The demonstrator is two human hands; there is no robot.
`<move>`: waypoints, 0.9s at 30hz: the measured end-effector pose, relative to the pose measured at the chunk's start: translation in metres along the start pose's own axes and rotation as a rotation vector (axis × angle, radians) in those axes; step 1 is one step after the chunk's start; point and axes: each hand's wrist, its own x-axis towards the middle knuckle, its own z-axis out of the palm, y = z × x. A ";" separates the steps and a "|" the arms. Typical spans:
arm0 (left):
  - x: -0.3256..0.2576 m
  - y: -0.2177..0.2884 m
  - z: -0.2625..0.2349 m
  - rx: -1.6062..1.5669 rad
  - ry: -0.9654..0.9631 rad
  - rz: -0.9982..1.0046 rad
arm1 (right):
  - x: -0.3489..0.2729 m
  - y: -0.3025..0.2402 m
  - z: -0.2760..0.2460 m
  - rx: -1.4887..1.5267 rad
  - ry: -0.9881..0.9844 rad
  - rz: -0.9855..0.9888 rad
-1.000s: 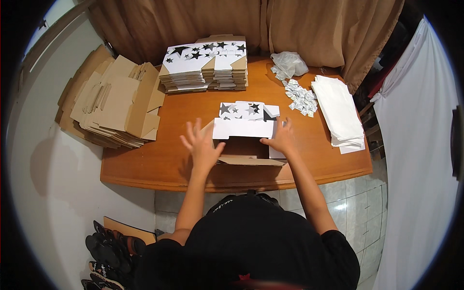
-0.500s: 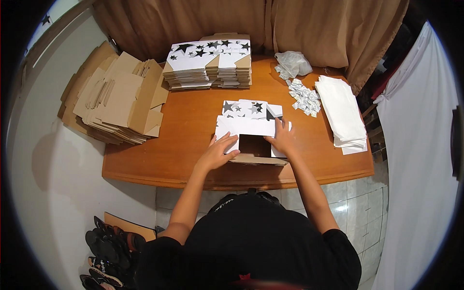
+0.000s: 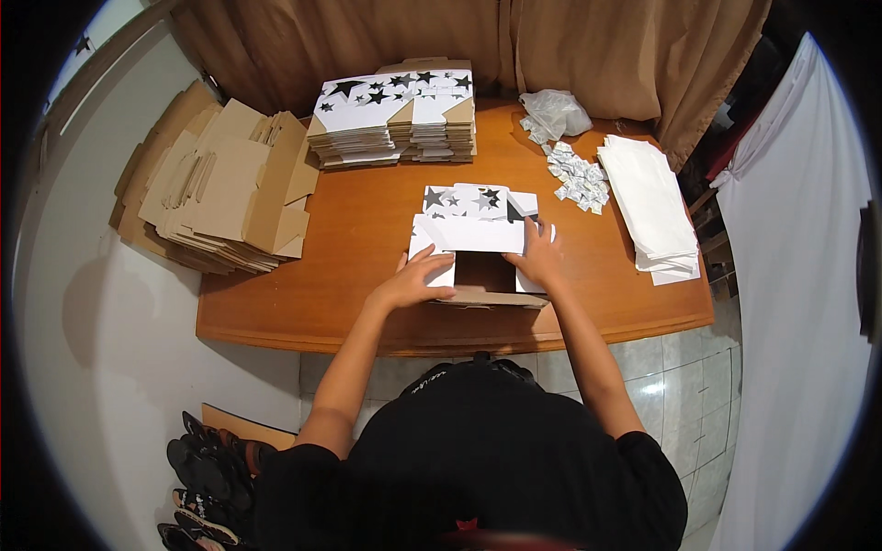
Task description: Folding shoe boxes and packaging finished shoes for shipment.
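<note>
A partly folded cardboard box [image 3: 473, 235], white with black and grey stars on its far panel, lies near the middle of the table's front side. Its top gapes, showing a dark brown inside, and a brown flap sticks out toward me. My left hand [image 3: 413, 281] grips the left side flap, fingers on top and thumb toward the opening. On the opposite side, my right hand [image 3: 538, 257] holds the right side flap, its fingers bent over the white panel. The undersides of both hands and the box's base are hidden.
Flat star-printed cartons [image 3: 395, 115] are stacked at the back. Brown flattened cardboard [image 3: 220, 184] piles up at left. Small white packets [image 3: 579, 179] lie beside a clear plastic bag [image 3: 556, 112]; white paper sheets [image 3: 650, 207] lie at right. The wooden table [image 3: 358, 239] has a curved front edge.
The left hand has shifted slightly down along the left flap, its fingers drawing closer together. The right hand stays almost in place. The box hardly moves.
</note>
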 end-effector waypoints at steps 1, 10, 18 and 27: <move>-0.003 -0.003 -0.002 -0.094 -0.010 0.057 | 0.001 0.001 -0.001 0.001 0.001 0.002; 0.004 -0.017 0.015 -0.319 0.305 0.056 | 0.021 0.059 0.016 0.755 0.067 -0.116; 0.032 0.002 0.031 -0.117 0.736 -0.242 | -0.003 0.039 0.012 0.472 0.132 -0.217; 0.045 0.018 0.045 0.050 0.601 -0.557 | -0.012 0.018 0.022 0.156 0.143 -0.089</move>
